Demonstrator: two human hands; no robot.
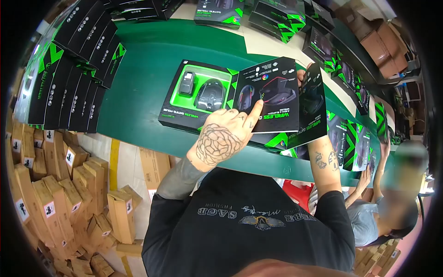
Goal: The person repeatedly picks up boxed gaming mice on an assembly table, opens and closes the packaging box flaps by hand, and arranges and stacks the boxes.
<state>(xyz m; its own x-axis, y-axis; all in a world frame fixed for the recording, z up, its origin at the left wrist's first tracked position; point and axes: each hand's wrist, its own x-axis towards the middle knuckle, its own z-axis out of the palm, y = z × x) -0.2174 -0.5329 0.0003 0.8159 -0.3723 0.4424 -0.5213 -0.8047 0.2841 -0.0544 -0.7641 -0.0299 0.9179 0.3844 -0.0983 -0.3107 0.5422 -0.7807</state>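
An open black mouse box (170,113) lies on the green table, its bright green tray showing a black gaming mouse (212,95) and a small black device (187,83). To its right stand two printed panels, a front panel (277,99) and a darker one (314,106) angled behind it. My left hand (224,131) has its index finger stretched against the front panel, other fingers bent near the tray's lower edge. Fingertips of my right hand (301,77) show at the top between the panels, gripping this second gaming mouse box; the rest of that hand is hidden.
Stacked black-and-green boxes (69,69) stand on the left, with more boxes (277,18) along the back and right boxes (353,143). Brown cartons (60,198) fill the floor at left. A co-worker (369,217) is at the right, hands among boxes.
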